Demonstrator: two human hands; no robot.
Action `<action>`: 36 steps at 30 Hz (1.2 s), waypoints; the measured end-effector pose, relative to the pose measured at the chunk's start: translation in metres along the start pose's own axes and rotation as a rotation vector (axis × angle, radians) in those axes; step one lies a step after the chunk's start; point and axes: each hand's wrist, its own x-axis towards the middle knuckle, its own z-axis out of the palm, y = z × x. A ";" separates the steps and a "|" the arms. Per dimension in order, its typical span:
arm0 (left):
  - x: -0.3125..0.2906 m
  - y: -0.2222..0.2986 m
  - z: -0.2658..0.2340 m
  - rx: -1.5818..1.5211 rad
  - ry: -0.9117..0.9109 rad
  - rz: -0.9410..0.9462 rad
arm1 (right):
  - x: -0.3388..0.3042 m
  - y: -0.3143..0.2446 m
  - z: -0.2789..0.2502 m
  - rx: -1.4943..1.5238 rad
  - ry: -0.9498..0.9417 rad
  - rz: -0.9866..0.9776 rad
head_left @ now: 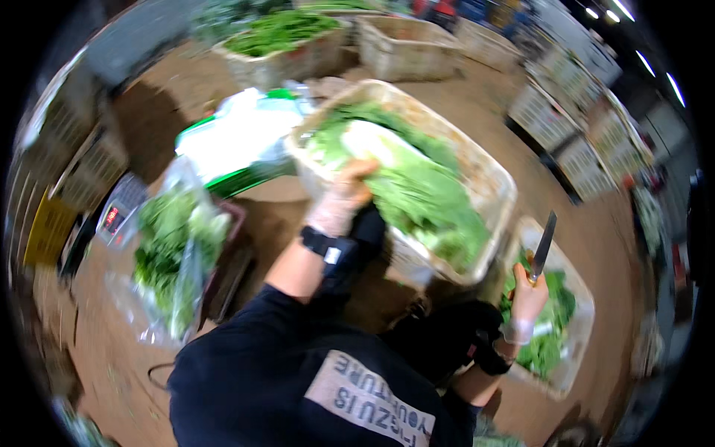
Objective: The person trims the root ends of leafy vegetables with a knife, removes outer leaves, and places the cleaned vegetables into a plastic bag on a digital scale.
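A large napa cabbage (428,195), with a white stem end and pale green leaves, lies in a white plastic crate (500,195) in front of me. My left hand (348,192) is closed on the near left side of the cabbage. In my right hand (529,296) is a knife (546,242), its dark blade pointing up and away from me. That hand is over a second white crate (585,316) of loose green leaves on the right. More leaves line the first crate under the cabbage.
To the left are bagged greens (175,249), a digital scale (119,212) and a stack of clear plastic bags (234,138) on a green-edged holder. Farther off stand a crate of greens (275,59) and an open crate (406,56). More crates (570,127) are stacked at the right.
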 end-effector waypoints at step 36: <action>-0.312 0.343 -0.032 1.165 1.002 0.355 | -0.230 -0.213 0.443 0.219 -0.941 -0.701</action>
